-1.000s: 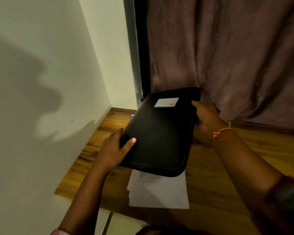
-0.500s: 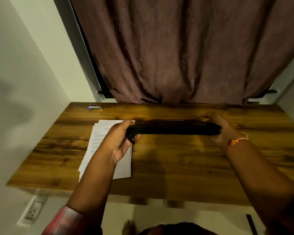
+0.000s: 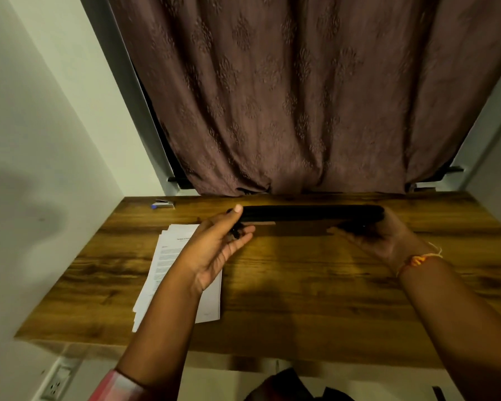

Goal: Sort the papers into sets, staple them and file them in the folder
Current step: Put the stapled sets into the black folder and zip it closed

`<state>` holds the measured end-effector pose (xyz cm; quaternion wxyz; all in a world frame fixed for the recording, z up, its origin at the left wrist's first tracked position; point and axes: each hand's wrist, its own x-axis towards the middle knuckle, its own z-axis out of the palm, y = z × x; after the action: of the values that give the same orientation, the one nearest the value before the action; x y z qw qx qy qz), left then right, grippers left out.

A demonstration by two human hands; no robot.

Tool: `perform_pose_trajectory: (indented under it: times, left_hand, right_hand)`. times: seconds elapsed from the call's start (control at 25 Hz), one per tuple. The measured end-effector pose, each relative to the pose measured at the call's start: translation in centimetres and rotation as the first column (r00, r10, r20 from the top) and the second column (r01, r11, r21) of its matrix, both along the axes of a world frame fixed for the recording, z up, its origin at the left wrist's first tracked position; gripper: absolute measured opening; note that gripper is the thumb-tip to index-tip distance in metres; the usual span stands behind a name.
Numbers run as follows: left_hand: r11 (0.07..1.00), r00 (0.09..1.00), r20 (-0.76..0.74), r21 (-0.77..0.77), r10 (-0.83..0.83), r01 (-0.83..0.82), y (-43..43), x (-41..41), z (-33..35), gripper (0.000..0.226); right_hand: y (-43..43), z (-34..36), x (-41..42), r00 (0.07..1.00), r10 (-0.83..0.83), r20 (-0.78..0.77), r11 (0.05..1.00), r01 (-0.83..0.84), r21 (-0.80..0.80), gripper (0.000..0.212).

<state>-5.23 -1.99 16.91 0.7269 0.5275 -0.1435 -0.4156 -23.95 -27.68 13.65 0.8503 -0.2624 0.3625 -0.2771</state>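
Both your hands hold the black folder [image 3: 310, 214] edge-on above the desk's [image 3: 301, 285] far edge: left hand [image 3: 217, 250] pinching its left end, right hand [image 3: 379, 238] cupping the right. Its long axis runs left-right; papers [image 3: 168, 270] lie under your left wrist, nearer that hand.

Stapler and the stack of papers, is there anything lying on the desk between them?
No. In the head view, only bare wooden desk lies between the stapler at the back left and the stack of papers.

Papers [image 3: 168, 267] left of folder [image 3: 310, 214], on desk [image 3: 301, 299]
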Motion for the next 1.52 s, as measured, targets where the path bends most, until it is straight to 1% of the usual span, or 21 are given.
perform_pose_trajectory:
  times: [0.08,0.2,0.24,0.28,0.32,0.4,0.44,0.52,0.64,0.68,0.76,0.84,0.88,1.0,1.2,1.28,1.32,1.4,1.44,1.48,1.52]
  left_hand:
    - [1.0,0.999,0.038,0.0,-0.012,0.012,0.0,1.1,-0.3,0.048]
    - [0.999,0.998,0.043,0.039,-0.034,0.033,0.4,3.2,-1.5,0.02]
    - [0.994,0.994,0.086,0.088,-0.07,0.062,0.8,4.2,-2.0,0.02]
    - [0.982,0.978,0.149,0.141,-0.145,0.124,1.5,5.3,-2.6,0.027]
    - [0.958,0.947,0.197,0.187,-0.254,0.218,2.0,6.3,-3.1,0.037]
    - [0.905,0.901,0.165,0.223,-0.401,0.362,2.4,7.9,-4.0,0.059]
    - [0.898,0.907,0.119,0.236,-0.405,0.37,2.0,8.2,-4.2,0.062]
    - [0.905,0.928,0.086,0.268,-0.362,0.329,0.1,8.5,-4.3,0.054]
    - [0.929,0.934,0.176,0.265,-0.309,0.258,-3.7,9.0,-4.2,0.055]
    - [0.946,0.943,0.193,0.233,-0.271,0.224,-4.7,9.4,-4.1,0.06]
    - [0.974,0.96,0.213,0.173,-0.184,0.148,-6.2,10.0,-3.9,0.069]
    - [0.989,0.956,0.263,0.103,-0.13,0.107,-6.9,10.8,-3.6,0.068]
    - [0.992,0.944,0.308,0.088,-0.113,0.09,-7.1,11.2,-3.4,0.068]
    - [0.993,0.912,0.394,0.02,-0.111,0.113,-7.1,12.1,-2.9,0.079]
    - [0.996,0.882,0.469,-0.037,-0.051,0.077,-6.7,12.0,-2.6,0.065]
    - [0.998,0.871,0.489,-0.01,-0.047,0.059,-6.5,11.5,-3.0,0.068]
    - [0.999,0.867,0.497,-0.004,-0.033,0.041,-6.4,11.4,-3.2,0.069]
    - [1.0,0.856,0.517,-0.001,-0.002,0.003,-6.2,11.0,-3.6,0.067]
    - [1.0,0.847,0.532,0.006,0.009,-0.015,-6.1,10.8,-3.6,0.065]
    - [0.999,0.835,0.55,0.019,0.014,-0.029,-5.9,10.6,-3.6,0.063]
    - [0.999,0.825,0.566,0.031,0.016,-0.041,-5.8,10.4,-3.5,0.063]
  right_hand:
    - [0.2,0.6,0.6,1.0,-0.018,0.023,1.0,0.018,-0.003,0.023]
    - [0.9,1.3,2.2,0.999,-0.045,-0.003,0.997,0.045,-0.069,0.018]
    - [1.3,1.7,2.8,0.998,-0.054,-0.042,0.993,0.05,-0.104,0.015]
    - [2.0,2.1,3.3,0.995,-0.058,-0.081,0.985,0.043,-0.169,0.015]
    - [2.5,2.4,3.9,0.991,-0.075,-0.107,0.968,0.047,-0.246,0.025]
    - [4.1,3.4,4.5,0.986,-0.14,-0.087,0.901,0.09,-0.424,0.037]
    - [5.1,3.8,4.5,0.984,-0.168,-0.051,0.863,0.122,-0.49,0.041]
    - [6.3,3.7,4.2,0.99,-0.137,0.03,0.79,0.128,-0.6,0.057]
    - [6.1,2.5,4.0,0.998,-0.031,0.063,0.711,0.066,-0.7,0.077]
    - [5.5,2.4,4.1,0.999,-0.017,0.03,0.666,0.033,-0.745,0.078]
    - [4.8,3.2,4.6,0.998,-0.048,-0.043,0.544,-0.01,-0.839,0.067]
    - [4.3,4.3,5.4,0.991,-0.105,-0.083,0.432,-0.029,-0.901,0.054]
    - [4.1,4.7,5.6,0.99,-0.115,-0.082,0.399,-0.029,-0.916,0.051]
    - [3.8,4.1,5.8,0.993,-0.09,-0.079,0.386,-0.038,-0.922,0.047]
    - [4.2,2.2,5.3,0.999,-0.023,-0.045,0.464,-0.029,-0.885,0.053]
    - [4.1,2.4,4.9,0.998,-0.036,-0.049,0.479,-0.026,-0.878,0.048]
    - [3.9,2.8,4.8,0.996,-0.054,-0.07,0.459,-0.038,-0.887,0.043]
    - [3.6,4.1,4.4,0.989,-0.085,-0.122,0.377,-0.082,-0.923,0.035]
    - [3.6,5.3,4.3,0.981,-0.097,-0.17,0.306,-0.134,-0.943,0.033]
    - [3.7,6.6,4.3,0.96,-0.142,-0.242,0.185,-0.214,-0.959,0.03]
    - [3.9,7.9,4.6,0.923,-0.239,-0.301,0.006,-0.308,-0.951,0.029]
